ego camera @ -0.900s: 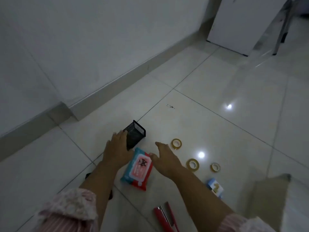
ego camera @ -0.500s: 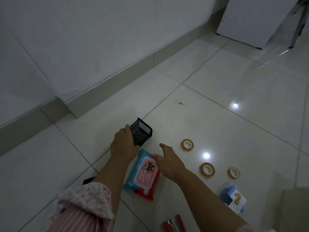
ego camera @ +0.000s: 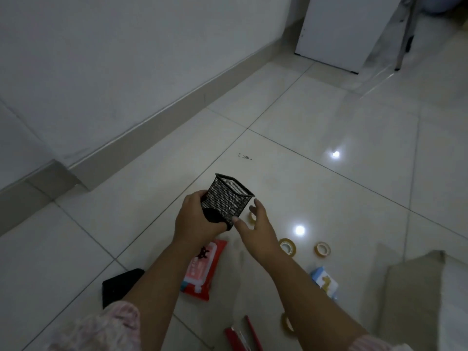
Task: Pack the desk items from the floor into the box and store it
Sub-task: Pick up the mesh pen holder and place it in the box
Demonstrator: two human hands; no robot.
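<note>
A: Where is the mesh pen holder [ego camera: 228,198]?

B: Off the floor, held above the tiles in the left hand [ego camera: 196,221]. It is black, square in section and tilted, with its open mouth pointing up and away from the person. The left hand's fingers wrap round its lower end, so that hand is clamped on it.

A: And the right hand [ego camera: 255,230]?

B: Just beside the holder, on its right, fingers spread and curled a little. A fingertip sits right at the holder's lower corner; I cannot tell whether it touches. It grips nothing.

A: What lies under the hands?

B: A red-and-white pack of wipes [ego camera: 202,269] flat on the floor [ego camera: 329,193], partly hidden by the left forearm. Left of that arm is a flat black object [ego camera: 119,285]; what it is I cannot tell.

A: Further out?

B: Two tape rolls [ego camera: 288,247] [ego camera: 322,250] lie side by side to the right of the right wrist, a third roll [ego camera: 251,216] peeks out behind the right hand, and another [ego camera: 286,323] lies near the right forearm. A small blue-and-white box [ego camera: 324,281] lies below the pair. Something red [ego camera: 243,335] sits at the bottom edge.

A: The box?

B: A cardboard flap [ego camera: 415,287] shows at the lower right, well apart from the holder. Pink patterned sleeves [ego camera: 101,328] cover both upper arms.
</note>
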